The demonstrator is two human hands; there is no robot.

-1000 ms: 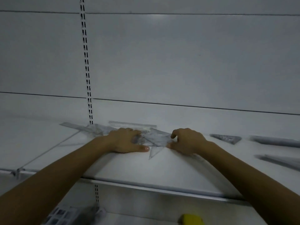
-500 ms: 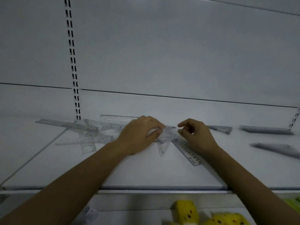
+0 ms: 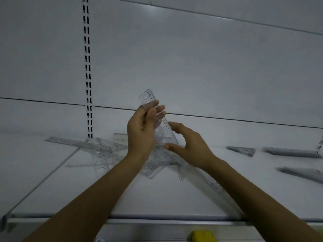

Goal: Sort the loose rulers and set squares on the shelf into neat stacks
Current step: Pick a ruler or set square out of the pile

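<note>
Your left grip (image 3: 141, 135) is clamped on the clear ruler (image 3: 164, 131), held tilted above the shelf (image 3: 157, 198); your right grip (image 3: 190, 147) cups its lower end, whether pinching I cannot tell; slick plastic may slip and drop onto the tangled pile (image 3: 104, 147), scattering it.

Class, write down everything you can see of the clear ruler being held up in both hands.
The ruler is a flat strip of clear plastic with printed graduations and numbers along one edge and a round hole near its top end. It is held above the shelf, nearly upright, top leaning left. The left hand grips its upper part, thumb in front; the right hand pinches its lower end between thumb and forefinger.
</note>
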